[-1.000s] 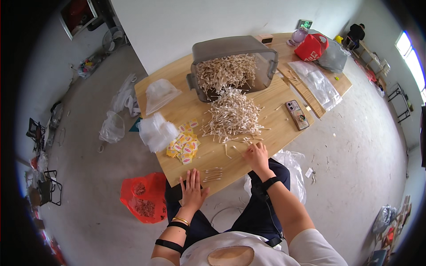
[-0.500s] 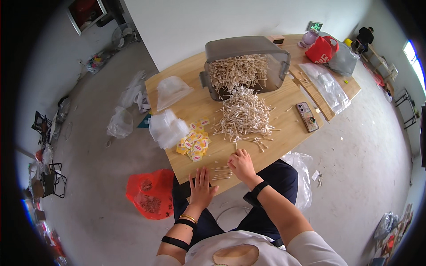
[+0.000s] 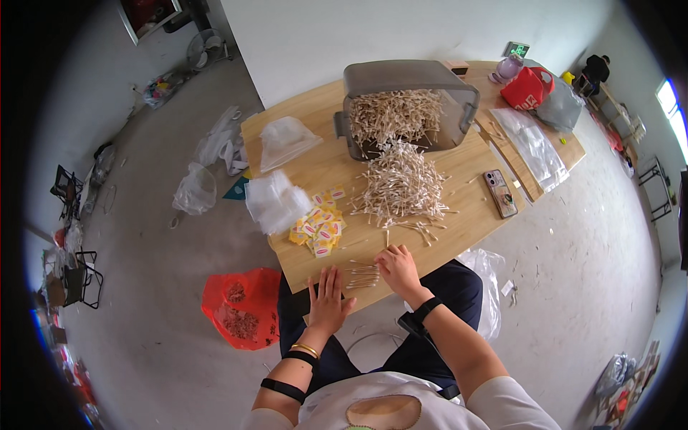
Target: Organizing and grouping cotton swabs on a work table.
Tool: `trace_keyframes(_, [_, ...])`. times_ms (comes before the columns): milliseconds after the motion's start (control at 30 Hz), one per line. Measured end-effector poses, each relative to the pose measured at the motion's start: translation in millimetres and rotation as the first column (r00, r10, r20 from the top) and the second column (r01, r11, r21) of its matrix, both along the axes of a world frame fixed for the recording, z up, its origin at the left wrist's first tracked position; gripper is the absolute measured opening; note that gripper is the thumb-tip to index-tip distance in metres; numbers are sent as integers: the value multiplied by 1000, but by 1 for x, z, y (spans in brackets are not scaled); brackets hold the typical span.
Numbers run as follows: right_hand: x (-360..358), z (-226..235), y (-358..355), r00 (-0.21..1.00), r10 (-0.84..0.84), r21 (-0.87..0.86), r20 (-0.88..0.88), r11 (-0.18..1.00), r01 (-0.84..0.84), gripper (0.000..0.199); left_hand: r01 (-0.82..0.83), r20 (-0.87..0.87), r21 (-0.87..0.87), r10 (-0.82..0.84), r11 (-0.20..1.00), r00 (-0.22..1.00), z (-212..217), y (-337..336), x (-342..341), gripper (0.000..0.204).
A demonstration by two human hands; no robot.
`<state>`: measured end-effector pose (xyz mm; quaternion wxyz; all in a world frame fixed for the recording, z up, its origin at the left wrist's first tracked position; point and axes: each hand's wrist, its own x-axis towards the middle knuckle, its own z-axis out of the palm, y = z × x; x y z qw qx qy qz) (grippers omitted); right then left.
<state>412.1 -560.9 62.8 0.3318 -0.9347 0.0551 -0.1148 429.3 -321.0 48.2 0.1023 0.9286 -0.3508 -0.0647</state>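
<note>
My left hand [image 3: 329, 301] lies flat at the table's near edge, fingers stretched out, beside a small row of cotton swabs [image 3: 362, 275]. At the row's right end is my right hand [image 3: 400, 272], its fingers bent together at the swab tips; what they pinch is hidden. One loose swab [image 3: 388, 237] lies just beyond those fingers. Farther back, a large pile of cotton swabs [image 3: 403, 185] spills from a grey translucent bin [image 3: 459, 100] tipped on its side. Left of the pile are yellow-and-white printed packets [image 3: 322, 228] and a stack of clear plastic bags [image 3: 276, 203].
A phone [image 3: 499, 193] lies at the table's right, near flat clear plastic [image 3: 530, 147]. Behind are a red bag [image 3: 527, 89], a grey bag [image 3: 560, 107] and a purple jug [image 3: 508, 68]. A red plastic bag [image 3: 244, 308] sits on the floor at left. Another person [image 3: 595, 72] is far right.
The view has shifted slightly, moving the whole scene a little to the right. My left hand stays flat; my right hand remains at the row's right end with little visible change.
</note>
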Motion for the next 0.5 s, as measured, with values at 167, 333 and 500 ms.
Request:
trace_keyframes(167, [2, -2, 6, 1000, -12, -36, -10, 999, 12, 11, -51, -69, -37, 49, 998, 996, 9, -10, -1, 87])
trace_keyframes(333, [8, 3, 19, 999, 37, -68, -25, 997, -39, 13, -172, -142, -107, 156, 979, 977, 6, -30, -4, 89])
trace_keyframes(500, [4, 5, 12, 1000, 19, -15, 3, 1000, -19, 16, -185, -140, -91, 171, 979, 975, 12, -34, -4, 89])
